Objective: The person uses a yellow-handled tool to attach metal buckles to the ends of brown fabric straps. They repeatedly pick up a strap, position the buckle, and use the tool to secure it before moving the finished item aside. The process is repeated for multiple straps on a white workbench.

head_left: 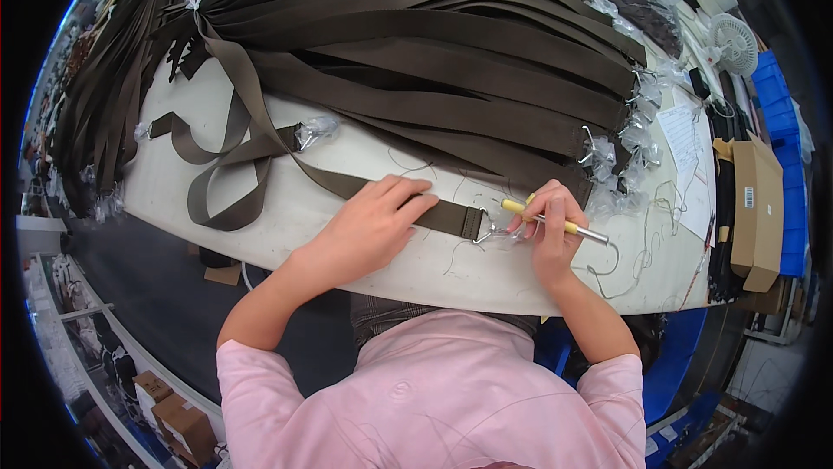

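A dark brown webbing strap (449, 218) lies along the near part of the table, with a stitched end and a metal triangular ring and hook (488, 228) partly in clear plastic. My left hand (379, 222) rests over this strap, fingers bent across it and holding it against the table. By the metal hook, my right hand (553, 230) grips a yellow pen-shaped tool (514, 207) with a silver rear end and a thin wire trailing from it. Its thin tip points left, just above the strap's end. The right fingers partly hide the hook.
A big tied bundle of brown straps (451, 61) spreads across the table (382, 282), its wrapped hooks at the right. Another bundle (104, 113) hangs at the far left. Loose threads, a paper sheet (685, 144), a small white fan (733, 42) and a cardboard box (757, 209) sit right.
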The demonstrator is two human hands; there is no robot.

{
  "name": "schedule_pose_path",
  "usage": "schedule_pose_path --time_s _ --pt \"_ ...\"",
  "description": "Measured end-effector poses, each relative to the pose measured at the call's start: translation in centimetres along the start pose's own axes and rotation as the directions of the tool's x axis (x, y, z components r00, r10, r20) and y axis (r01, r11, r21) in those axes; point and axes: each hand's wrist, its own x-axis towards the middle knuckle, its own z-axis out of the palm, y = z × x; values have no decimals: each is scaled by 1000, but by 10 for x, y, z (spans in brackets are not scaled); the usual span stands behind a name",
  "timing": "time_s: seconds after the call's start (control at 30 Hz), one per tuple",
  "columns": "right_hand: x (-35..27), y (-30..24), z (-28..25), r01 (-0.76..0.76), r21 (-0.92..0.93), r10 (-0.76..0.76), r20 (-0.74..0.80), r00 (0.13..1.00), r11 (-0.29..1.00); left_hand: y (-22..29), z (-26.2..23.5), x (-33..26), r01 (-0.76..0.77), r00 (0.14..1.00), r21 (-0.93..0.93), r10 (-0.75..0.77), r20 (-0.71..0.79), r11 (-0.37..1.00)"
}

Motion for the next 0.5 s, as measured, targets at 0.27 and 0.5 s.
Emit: schedule_pose_path --time_s 0.27,0.5 --pt "6 -17 -15 545 -363 -530 150 835 756 5 17 10 -12 1000 194 17 -24 981" --pt "-20 -39 -61 508 -491 -532 103 840 707 2 -92 14 91 906 -504 -281 -316 859"
